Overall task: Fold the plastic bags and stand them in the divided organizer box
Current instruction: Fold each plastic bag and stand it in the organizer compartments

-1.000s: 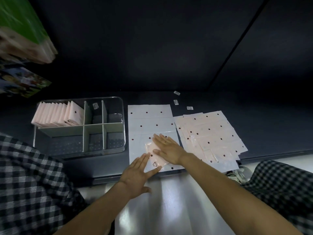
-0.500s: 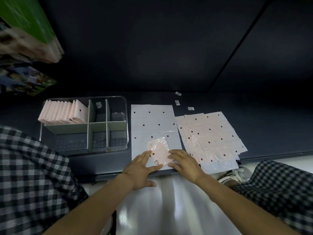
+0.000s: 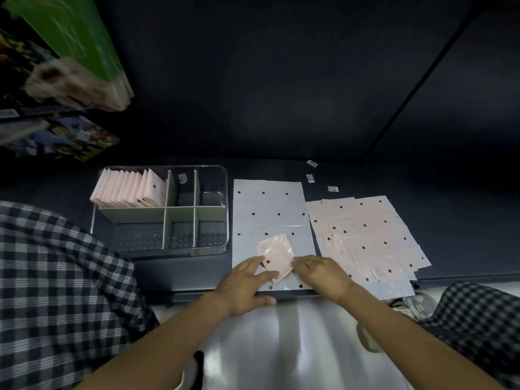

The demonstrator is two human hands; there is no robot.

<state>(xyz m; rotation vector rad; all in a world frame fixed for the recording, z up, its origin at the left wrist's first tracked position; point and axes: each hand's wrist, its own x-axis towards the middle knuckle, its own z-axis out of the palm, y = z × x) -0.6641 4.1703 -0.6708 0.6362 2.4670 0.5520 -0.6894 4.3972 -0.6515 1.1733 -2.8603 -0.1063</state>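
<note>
Near the front edge of the dark worktop (image 3: pixel 450 220), a small folded pink bag (image 3: pixel 275 256) lay on a flat white dotted bag (image 3: pixel 270 209), with the left hand (image 3: pixel 242 288) resting straight-fingered on its near left corner and the right hand (image 3: pixel 323 273) pinching its right edge. Toward the worktop's left end stood the divided organizer box (image 3: pixel 168 215), folded bags (image 3: pixel 129 190) upright in its back left compartment; a stack of flat bags (image 3: pixel 365 235) lay right of the white one.
</note>
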